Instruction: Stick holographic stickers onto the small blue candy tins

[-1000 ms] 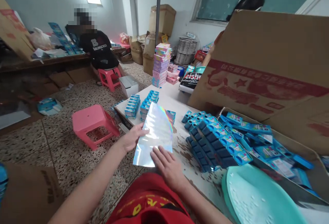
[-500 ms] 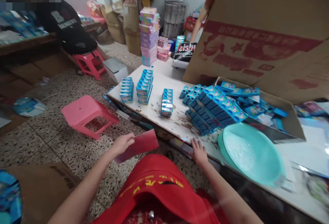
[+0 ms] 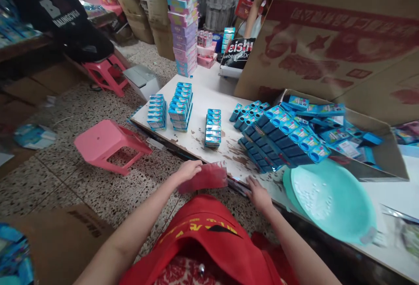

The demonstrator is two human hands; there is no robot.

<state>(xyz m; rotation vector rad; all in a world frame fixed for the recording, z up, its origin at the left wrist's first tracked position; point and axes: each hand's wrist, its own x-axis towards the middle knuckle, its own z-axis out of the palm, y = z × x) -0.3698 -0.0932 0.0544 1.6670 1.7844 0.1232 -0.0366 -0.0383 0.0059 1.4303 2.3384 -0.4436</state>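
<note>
My left hand (image 3: 190,170) is closed on one end of a flat red sheet (image 3: 211,176), perhaps card or plastic, held low in front of the table's near edge. Its other end is slightly blurred. My right hand (image 3: 259,194) lies on the edge of the white table (image 3: 225,163), fingers stretched out and nothing visibly gripped. Just beyond it leans a big stack of small blue boxes (image 3: 278,139), with more blue boxes (image 3: 245,117) standing behind. A short row of blue boxes (image 3: 213,128) stands on the table, farther from my left hand.
Right of my hand sits a turquoise basin (image 3: 330,202) with small white pieces, before an open carton (image 3: 386,154) of blue boxes. More box rows (image 3: 180,106) stand left. A pink stool (image 3: 108,145) is on the floor. A person in black (image 3: 65,23) sits behind.
My left hand has moved right with the red sheet, closer to my right hand. My right hand remains at the table edge. The camera view has shifted a little.
</note>
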